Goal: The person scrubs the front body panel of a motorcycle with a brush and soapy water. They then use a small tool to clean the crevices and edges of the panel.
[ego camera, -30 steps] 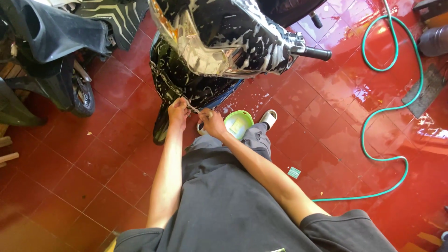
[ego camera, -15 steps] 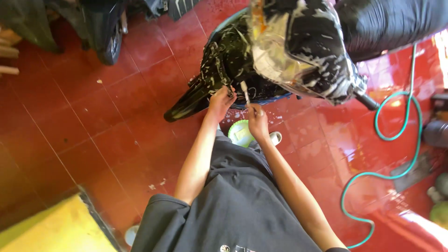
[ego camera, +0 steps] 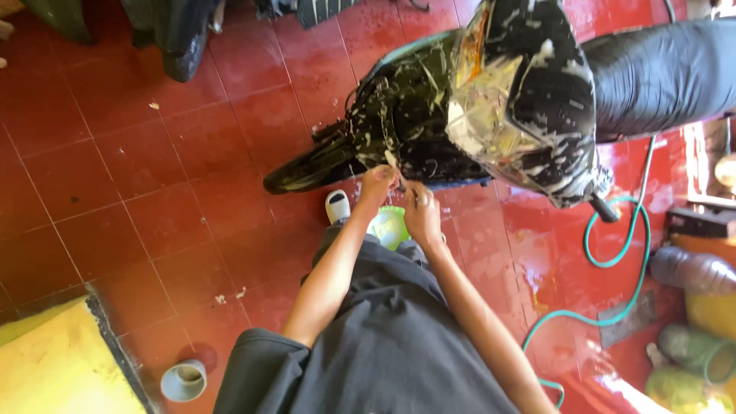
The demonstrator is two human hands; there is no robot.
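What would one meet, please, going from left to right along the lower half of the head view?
Yellow mat → grey cup → left hand → right hand → green hose → green container.

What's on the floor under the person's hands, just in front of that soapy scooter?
Below the left hand and right hand sits a light green bowl on the red tile floor, beside a white shoe. The forearms and dark clothing cover part of the bowl, so its contents cannot be seen.

scooter (ego camera: pixel 491 115) cut off at top edge, green bowl (ego camera: pixel 389 226) half hidden by forearms
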